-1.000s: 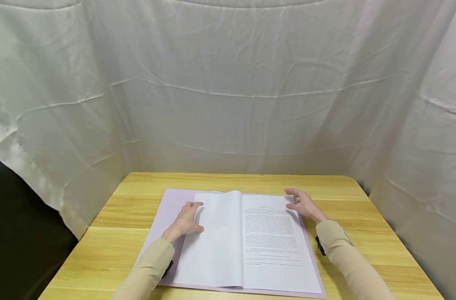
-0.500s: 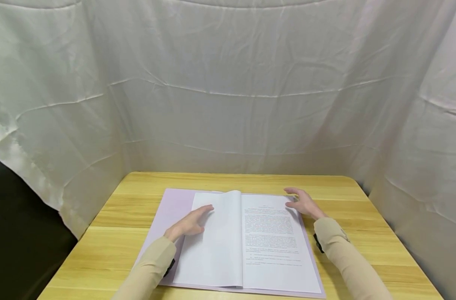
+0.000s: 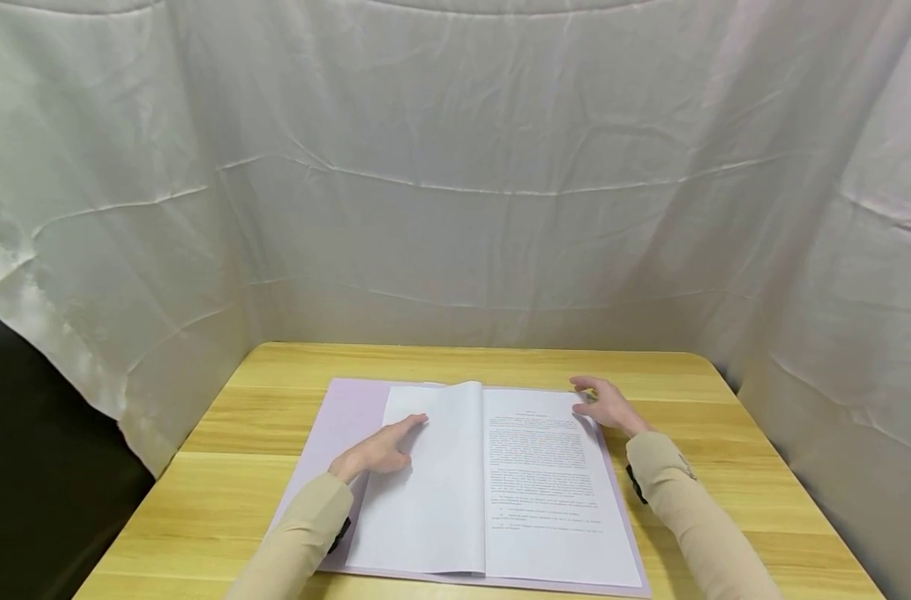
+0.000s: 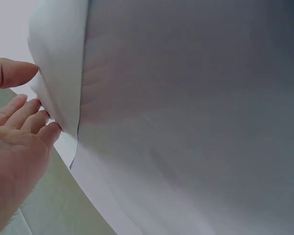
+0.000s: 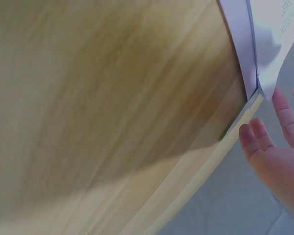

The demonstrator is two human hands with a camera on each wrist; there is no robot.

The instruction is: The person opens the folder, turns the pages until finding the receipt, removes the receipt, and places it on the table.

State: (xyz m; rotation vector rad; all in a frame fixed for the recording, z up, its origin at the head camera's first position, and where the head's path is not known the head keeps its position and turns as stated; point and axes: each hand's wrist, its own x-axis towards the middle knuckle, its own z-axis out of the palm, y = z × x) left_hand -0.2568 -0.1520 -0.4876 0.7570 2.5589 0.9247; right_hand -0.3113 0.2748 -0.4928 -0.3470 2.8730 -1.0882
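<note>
An open lilac folder [image 3: 350, 408] lies on the table, with white paper sheets in it. On its left side is a blank turned sheet [image 3: 440, 492] that curves up toward the spine; a printed page [image 3: 545, 475] lies on the right. My left hand [image 3: 380, 446] rests over the blank sheet's left part with fingers extended, its fingertips touching paper in the left wrist view. At the printed page's top right corner is my right hand [image 3: 611, 408], thumb and fingers apart. The right wrist view has a fingertip touching the paper corner [image 5: 267, 83], which stands slightly off the folder.
The wooden table [image 3: 725, 467] has rounded far corners. Pale grey curtains [image 3: 455, 208] hang behind it and on both sides. Dark material [image 3: 42, 467] shows at the lower left.
The left hand has shifted slightly to the right over the blank sheet, and its fingers have straightened. The right hand has barely moved at the page corner.
</note>
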